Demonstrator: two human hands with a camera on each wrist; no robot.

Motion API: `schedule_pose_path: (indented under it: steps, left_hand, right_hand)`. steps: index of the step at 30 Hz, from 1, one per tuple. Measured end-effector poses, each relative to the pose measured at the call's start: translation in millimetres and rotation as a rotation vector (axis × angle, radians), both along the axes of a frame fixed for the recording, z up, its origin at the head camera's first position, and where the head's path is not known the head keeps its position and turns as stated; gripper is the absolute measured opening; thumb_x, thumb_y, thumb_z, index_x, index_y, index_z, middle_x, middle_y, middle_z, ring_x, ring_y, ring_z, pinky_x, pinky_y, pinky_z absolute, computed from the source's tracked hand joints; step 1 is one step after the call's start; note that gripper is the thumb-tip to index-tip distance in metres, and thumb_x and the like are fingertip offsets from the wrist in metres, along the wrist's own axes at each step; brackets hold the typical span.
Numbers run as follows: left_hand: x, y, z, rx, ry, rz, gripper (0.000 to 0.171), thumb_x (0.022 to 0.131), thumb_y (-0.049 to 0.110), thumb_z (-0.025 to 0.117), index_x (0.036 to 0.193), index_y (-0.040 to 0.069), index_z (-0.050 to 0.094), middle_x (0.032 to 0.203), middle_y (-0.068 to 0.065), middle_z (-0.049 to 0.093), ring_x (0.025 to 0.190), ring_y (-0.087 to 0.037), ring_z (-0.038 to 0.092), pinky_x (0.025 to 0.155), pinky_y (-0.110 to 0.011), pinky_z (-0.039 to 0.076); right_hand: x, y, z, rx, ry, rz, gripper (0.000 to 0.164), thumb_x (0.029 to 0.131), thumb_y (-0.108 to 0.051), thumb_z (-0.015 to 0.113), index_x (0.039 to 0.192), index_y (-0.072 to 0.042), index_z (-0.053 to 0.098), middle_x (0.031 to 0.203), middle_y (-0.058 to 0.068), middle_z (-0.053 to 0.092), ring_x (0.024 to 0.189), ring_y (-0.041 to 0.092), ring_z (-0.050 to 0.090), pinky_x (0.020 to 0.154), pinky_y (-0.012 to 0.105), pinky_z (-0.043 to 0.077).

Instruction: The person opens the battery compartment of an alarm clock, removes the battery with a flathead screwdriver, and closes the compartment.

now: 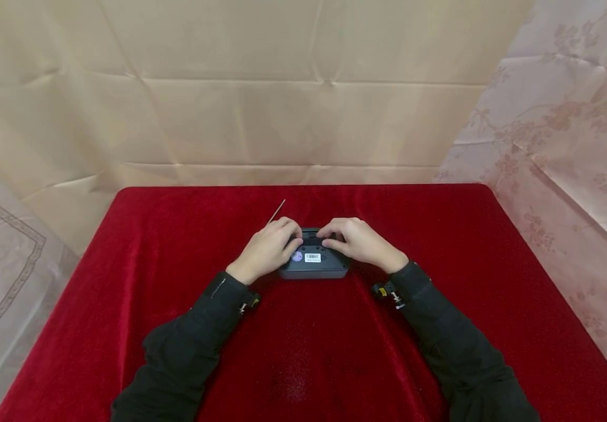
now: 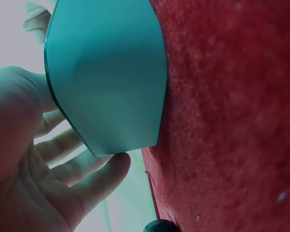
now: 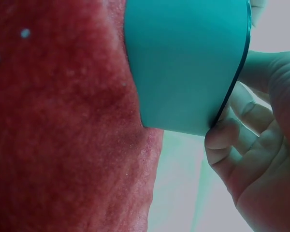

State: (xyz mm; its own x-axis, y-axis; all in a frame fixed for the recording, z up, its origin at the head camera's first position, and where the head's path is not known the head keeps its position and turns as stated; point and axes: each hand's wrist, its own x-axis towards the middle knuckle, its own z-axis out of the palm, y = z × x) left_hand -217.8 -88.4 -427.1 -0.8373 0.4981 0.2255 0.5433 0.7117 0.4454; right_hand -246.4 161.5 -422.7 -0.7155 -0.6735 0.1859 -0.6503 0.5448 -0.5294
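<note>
Black fabric sleeves [image 1: 187, 346] end at left hand [image 1: 268, 246] and right hand [image 1: 363, 243], fingers curled at a dark grey, slab-shaped plastic device [image 1: 314, 269] on red velvet cloth [image 1: 303, 340]; whether they grip it: cannot tell. Probably light, stiff, smooth; best held by opposite sides. Dark upper recess [image 1: 311, 235]: contents indistinct.

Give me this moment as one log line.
left hand: touching dark device | right hand: touching it | device: on red cloth | thin rod: beyond left hand
</note>
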Motion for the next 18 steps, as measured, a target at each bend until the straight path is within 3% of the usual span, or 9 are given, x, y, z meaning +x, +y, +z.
schedule_pose_path:
  steps: [18]
  left_hand:
    - [-2.4, 0.8, -0.6, -0.005, -0.038, 0.010, 0.012, 0.101, 0.020, 0.063, 0.110, 0.011, 0.064, 0.118, -0.007, 0.063, 0.103, -0.019, 0.058, 0.091, -0.038, 0.052]
  right_hand:
    - [0.1, 0.1, -0.4, 0.002, 0.027, 0.002, 0.022, 0.093, -0.013, 0.075, 0.115, -0.008, 0.076, 0.108, 0.004, 0.073, 0.096, 0.015, 0.068, 0.086, 0.035, 0.056]
